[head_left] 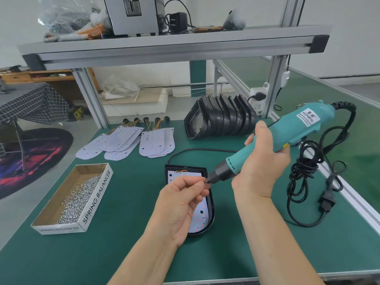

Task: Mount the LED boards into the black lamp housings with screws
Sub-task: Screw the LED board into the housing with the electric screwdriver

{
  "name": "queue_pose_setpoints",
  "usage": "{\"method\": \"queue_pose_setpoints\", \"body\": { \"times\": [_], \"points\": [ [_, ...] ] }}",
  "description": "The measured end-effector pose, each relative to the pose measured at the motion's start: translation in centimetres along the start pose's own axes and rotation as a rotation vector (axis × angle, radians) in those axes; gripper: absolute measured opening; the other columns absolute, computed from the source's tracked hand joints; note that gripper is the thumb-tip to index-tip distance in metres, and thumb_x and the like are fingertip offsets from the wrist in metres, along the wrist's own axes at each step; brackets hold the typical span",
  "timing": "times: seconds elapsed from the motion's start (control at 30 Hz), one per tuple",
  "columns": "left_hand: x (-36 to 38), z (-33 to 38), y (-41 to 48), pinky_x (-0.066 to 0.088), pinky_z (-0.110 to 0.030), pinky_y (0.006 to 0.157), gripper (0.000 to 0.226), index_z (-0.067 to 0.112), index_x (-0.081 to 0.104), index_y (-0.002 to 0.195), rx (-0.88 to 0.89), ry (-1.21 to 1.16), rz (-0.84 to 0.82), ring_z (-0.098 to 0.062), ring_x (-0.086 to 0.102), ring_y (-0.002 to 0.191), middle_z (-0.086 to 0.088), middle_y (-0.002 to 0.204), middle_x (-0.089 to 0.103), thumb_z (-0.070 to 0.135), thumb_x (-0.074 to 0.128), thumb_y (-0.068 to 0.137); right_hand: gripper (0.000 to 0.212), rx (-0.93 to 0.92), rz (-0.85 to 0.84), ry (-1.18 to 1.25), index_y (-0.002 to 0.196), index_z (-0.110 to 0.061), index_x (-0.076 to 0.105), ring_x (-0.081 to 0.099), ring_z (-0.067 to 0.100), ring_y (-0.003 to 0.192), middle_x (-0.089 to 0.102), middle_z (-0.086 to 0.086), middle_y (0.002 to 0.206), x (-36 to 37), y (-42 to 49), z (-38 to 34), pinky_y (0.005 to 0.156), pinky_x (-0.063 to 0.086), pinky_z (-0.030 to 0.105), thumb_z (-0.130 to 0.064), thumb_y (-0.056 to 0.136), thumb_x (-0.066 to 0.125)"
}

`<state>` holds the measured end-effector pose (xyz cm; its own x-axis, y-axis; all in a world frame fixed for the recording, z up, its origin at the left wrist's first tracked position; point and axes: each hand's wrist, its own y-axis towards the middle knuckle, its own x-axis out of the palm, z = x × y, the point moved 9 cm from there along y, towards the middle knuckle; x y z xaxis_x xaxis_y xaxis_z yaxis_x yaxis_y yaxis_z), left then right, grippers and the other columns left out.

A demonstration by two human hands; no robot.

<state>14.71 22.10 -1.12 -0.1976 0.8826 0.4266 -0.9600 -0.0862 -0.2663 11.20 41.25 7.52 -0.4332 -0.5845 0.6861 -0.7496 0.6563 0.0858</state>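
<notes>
Screwdriver (308, 124) sits gripped in the right hand (261, 161), tip meeting the left hand (181, 202), whose fingertips pinch what seems a screw. Below them, an LED board (199, 219) lies inside a black lamp housing (212, 212) on the green table (123, 233).

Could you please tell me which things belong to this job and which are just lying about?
Job: screwdriver, screw box, loose boards, stacked housings, housing with board.
Lying about: plug adapter, plastic bag, metal box, on shelf.

Matt green table mat (127, 233); glossy black plastic housings (222, 118); cardboard box (96, 199) of shiny metal screws (78, 202); teal plastic screwdriver (287, 132)
</notes>
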Motion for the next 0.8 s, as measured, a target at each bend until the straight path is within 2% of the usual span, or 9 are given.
{"method": "queue_pose_setpoints", "body": {
  "times": [0.1, 0.2, 0.3, 0.4, 0.47, 0.53, 0.63, 0.67, 0.8],
  "points": [
    [0.1, -0.3, 0.1, 0.053, -0.015, 0.057, 0.010, -0.002, 0.072, 0.090, -0.018, -0.033, 0.015, -0.011, 0.067, 0.062, -0.014, 0.081, 0.074, -0.006, 0.063, 0.090, 0.021, 0.016, -0.006, 0.002, 0.072, -0.021, 0.051, 0.048, 0.012, 0.055, 0.053, -0.008, 0.056, 0.1, -0.2, 0.4, 0.061, 0.042, 0.028, -0.023, 0.079, 0.070],
    [0.5, -0.2, 0.1, 0.053, -0.013, 0.055, 0.015, -0.002, 0.071, 0.102, -0.086, -0.100, -0.024, -0.011, 0.070, 0.065, -0.014, 0.087, 0.075, -0.001, 0.067, 0.087, 0.021, 0.026, -0.011, 0.013, 0.075, -0.020, 0.050, 0.048, 0.011, 0.055, 0.053, -0.009, 0.056, 0.3, 0.2, 0.5, 0.062, 0.042, 0.030, -0.022, 0.081, 0.070],
    [1.0, -0.3, -0.1, 0.055, -0.015, 0.055, 0.042, -0.002, 0.068, 0.111, -0.162, -0.191, -0.063, -0.018, 0.074, 0.071, -0.023, 0.100, 0.075, 0.022, 0.074, 0.077, 0.021, 0.015, -0.019, 0.021, 0.078, -0.020, 0.050, 0.049, 0.010, 0.055, 0.053, -0.014, 0.055, 0.7, 0.5, 0.2, 0.062, 0.043, 0.029, -0.018, 0.085, 0.069],
    [0.6, -1.0, -0.5, 0.060, -0.020, 0.059, 0.073, -0.005, 0.061, 0.117, -0.259, -0.147, -0.042, -0.023, 0.075, 0.074, -0.026, 0.102, 0.074, 0.057, 0.064, 0.079, 0.021, 0.016, -0.020, 0.025, 0.079, -0.020, 0.050, 0.050, 0.009, 0.054, 0.055, -0.015, 0.054, 0.9, 0.7, 0.0, 0.060, 0.044, 0.026, -0.016, 0.087, 0.069],
    [-0.9, -0.7, -0.2, 0.055, -0.022, 0.048, 0.076, -0.004, 0.061, 0.115, -0.234, -0.057, 0.011, -0.020, 0.070, 0.061, -0.020, 0.092, 0.076, 0.066, 0.055, 0.085, 0.021, 0.010, -0.020, 0.030, 0.078, -0.020, 0.050, 0.050, 0.009, 0.054, 0.055, -0.015, 0.054, 1.1, 0.8, -0.3, 0.059, 0.044, 0.025, -0.016, 0.087, 0.069],
    [-4.2, 1.1, 0.6, 0.039, -0.021, 0.039, 0.064, 0.000, 0.066, 0.106, -0.084, 0.146, 0.178, -0.012, 0.052, 0.046, -0.007, 0.070, 0.069, 0.061, 0.055, 0.092, 0.021, -0.010, -0.028, 0.023, 0.077, -0.020, 0.050, 0.050, 0.010, 0.054, 0.055, -0.015, 0.054, 1.0, 0.9, -0.4, 0.059, 0.044, 0.026, -0.015, 0.087, 0.069],
    [-9.0, 4.8, 1.6, 0.030, -0.026, 0.047, 0.049, 0.008, 0.066, 0.088, 0.119, 0.556, 0.479, -0.013, 0.039, 0.051, 0.002, 0.063, 0.051, 0.057, 0.068, 0.085, 0.020, -0.028, -0.061, -0.018, 0.076, -0.019, 0.051, 0.049, 0.010, 0.053, 0.055, -0.012, 0.055, 0.8, 0.4, 0.1, 0.057, 0.043, 0.025, -0.018, 0.083, 0.070],
    [-9.5, 4.8, 2.0, 0.030, -0.028, 0.052, 0.053, 0.007, 0.065, 0.085, 0.087, 0.644, 0.486, -0.015, 0.040, 0.057, 0.002, 0.068, 0.050, 0.060, 0.069, 0.082, 0.020, -0.032, -0.077, -0.049, 0.075, -0.018, 0.051, 0.049, 0.011, 0.053, 0.054, -0.009, 0.056, 0.6, 0.1, 0.5, 0.056, 0.043, 0.024, -0.019, 0.081, 0.070],
    [-8.2, 1.0, 3.6, 0.037, -0.032, 0.071, 0.066, 0.004, 0.063, 0.090, -0.180, 0.813, 0.270, -0.020, 0.051, 0.082, -0.001, 0.096, 0.061, 0.065, 0.076, 0.067, 0.023, -0.060, -0.164, -0.173, 0.071, -0.014, 0.050, 0.047, 0.012, 0.055, 0.051, -0.002, 0.061, 0.4, -1.6, 2.3, 0.056, 0.042, 0.021, -0.021, 0.079, 0.071]
  ]
}}
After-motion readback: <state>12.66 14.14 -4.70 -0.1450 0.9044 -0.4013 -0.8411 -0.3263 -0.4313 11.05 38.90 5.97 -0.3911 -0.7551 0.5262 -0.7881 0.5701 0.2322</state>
